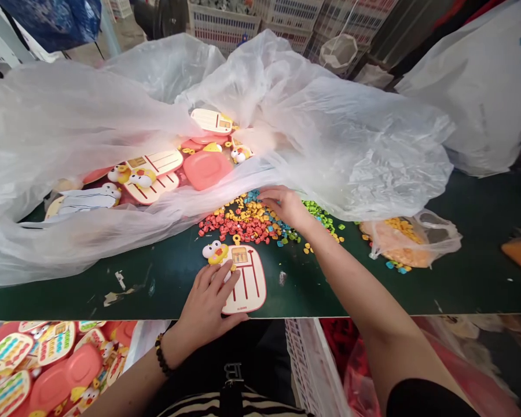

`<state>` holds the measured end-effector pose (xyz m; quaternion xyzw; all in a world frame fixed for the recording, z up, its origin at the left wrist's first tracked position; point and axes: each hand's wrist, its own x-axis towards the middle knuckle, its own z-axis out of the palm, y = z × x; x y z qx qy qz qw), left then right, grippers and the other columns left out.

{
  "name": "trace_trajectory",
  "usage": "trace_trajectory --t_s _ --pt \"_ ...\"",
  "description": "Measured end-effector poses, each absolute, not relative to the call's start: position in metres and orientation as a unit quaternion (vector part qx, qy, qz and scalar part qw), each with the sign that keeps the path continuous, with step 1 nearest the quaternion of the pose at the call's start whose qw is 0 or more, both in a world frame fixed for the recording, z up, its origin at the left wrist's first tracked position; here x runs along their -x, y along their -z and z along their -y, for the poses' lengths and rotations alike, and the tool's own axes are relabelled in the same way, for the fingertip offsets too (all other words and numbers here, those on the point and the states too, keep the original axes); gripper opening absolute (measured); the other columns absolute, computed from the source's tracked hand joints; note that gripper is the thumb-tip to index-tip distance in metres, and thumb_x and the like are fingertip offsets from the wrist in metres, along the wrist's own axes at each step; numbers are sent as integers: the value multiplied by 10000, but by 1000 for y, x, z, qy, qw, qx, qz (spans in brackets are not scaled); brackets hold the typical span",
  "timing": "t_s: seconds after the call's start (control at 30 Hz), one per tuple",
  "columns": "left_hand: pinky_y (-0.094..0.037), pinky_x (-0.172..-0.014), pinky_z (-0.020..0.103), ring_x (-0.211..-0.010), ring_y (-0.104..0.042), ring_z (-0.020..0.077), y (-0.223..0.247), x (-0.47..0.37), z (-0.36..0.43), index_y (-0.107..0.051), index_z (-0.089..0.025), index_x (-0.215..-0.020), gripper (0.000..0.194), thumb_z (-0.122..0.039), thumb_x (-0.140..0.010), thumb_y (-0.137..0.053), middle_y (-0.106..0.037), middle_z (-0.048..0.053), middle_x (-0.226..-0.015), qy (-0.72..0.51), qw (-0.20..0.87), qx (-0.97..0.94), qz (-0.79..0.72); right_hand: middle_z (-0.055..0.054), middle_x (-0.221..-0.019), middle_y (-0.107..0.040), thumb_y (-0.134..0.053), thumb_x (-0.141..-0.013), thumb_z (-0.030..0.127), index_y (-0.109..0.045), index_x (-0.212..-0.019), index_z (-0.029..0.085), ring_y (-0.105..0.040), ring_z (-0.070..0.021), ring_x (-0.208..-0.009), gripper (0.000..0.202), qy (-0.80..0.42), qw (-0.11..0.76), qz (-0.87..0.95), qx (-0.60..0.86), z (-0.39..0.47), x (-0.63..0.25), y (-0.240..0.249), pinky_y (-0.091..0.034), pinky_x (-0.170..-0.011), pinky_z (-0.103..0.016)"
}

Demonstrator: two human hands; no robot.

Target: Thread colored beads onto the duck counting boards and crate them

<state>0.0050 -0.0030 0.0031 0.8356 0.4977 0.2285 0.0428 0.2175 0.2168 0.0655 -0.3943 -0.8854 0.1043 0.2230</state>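
Observation:
A cream toy board (250, 284) with a red rim, slots and a yellow duck-like head lies at the table's near edge. My left hand (211, 295) rests on its left part, fingers stretched out and apart, thumb along the lower edge. Beyond the board spreads a pile of small plastic pieces (247, 226) in red, yellow, blue and green. My right hand (284, 205) reaches into the far side of this pile, by the blue pieces. Its fingers are bent and drawn together; whatever lies between the tips is too small to make out.
Large clear plastic sheeting (330, 145) drapes across the back, partly around more toy boards (154, 174). A bag of orange and yellow pieces (402, 240) sits at right. Filled boards (56, 341) lie below at left; a white crate (308, 365) stands below the table edge.

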Motion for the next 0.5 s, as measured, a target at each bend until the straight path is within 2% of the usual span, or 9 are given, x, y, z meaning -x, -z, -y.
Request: trace_trajectory --t_s 0.1,0.27,0.43,0.5 --pt "-302 -1070 509 -1264 -421 340 -6 -11 2 -512 -173 -1322 699 -573 -763 -639 -506 156 -1385 -243 47 -824 -510 -59 -1009 -727 -428 -939 226 -698 -984 193 -669 -194 -955 275 -157 286 843 428 -191 -222 -58 -509 -854 -331" --pt "-209 -1115 537 -1336 -370 351 -6 -21 -3 -507 -162 -1322 693 -589 -784 -598 -500 163 -1396 -244 59 -819 -516 -27 -862 -735 -402 -977 304 -585 -1150 207 -700 -156 -787 269 -258 318 785 465 -125 -218 -45 -541 -770 -297" --pt "-198 -1123 546 -1335 -389 338 -2 -21 -4 -527 -163 -1297 627 -541 -801 -594 -501 172 -1396 -238 64 -824 -510 -48 -998 -725 -449 -960 320 -640 -1087 232 -685 -181 -927 246 -276 307 774 481 -88 -208 -36 -536 -810 -310" --pt "-203 -1121 550 -1330 -396 337 -2 -20 -4 -531 -165 -1291 618 -540 -804 -594 -500 172 -1397 -239 62 -827 -506 -47 -993 -722 -447 -963 304 -660 -1082 231 -675 -178 -903 254 -260 284 788 480 -85 -204 -32 -534 -792 -304"
